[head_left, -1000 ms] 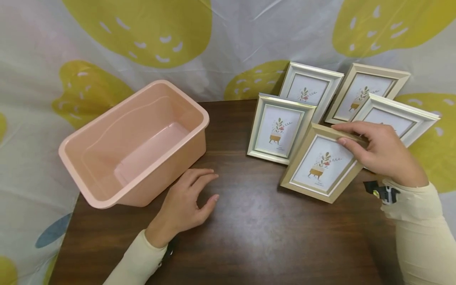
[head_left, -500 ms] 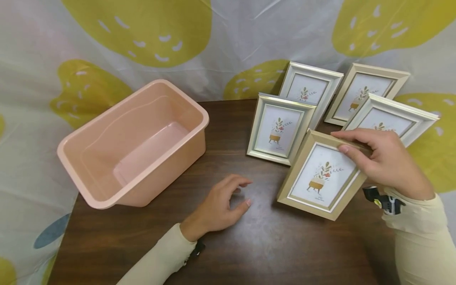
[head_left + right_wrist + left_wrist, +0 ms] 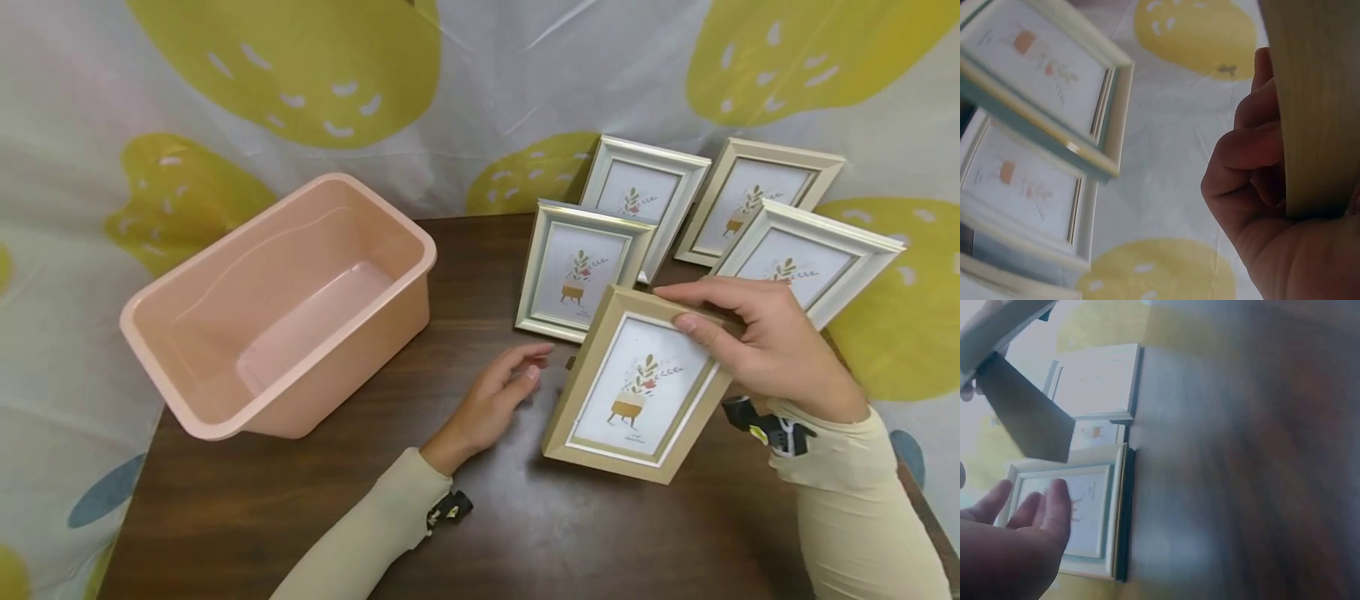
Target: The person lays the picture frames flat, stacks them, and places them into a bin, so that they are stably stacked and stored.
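My right hand pinches the top edge of a tan wooden picture frame, thumb in front and fingers behind. The frame leans back, its potted-plant print facing me. Behind it, an easel leg sticks out in the left wrist view. To its left, my left hand holds nothing, fingers loosely bent toward the frame's left side. In the right wrist view the fingers curl behind the frame's wooden edge. Just behind my left fingertips stands a silver-green picture frame.
A pink plastic tub stands at the left on the dark wooden table. Farther back are a silver frame, a beige frame and a white frame. A lemon-patterned cloth hangs behind.
My right hand has drawn the tan picture frame toward me and a little left, away from the others. My left hand has moved right from beside the tub to near the frame.
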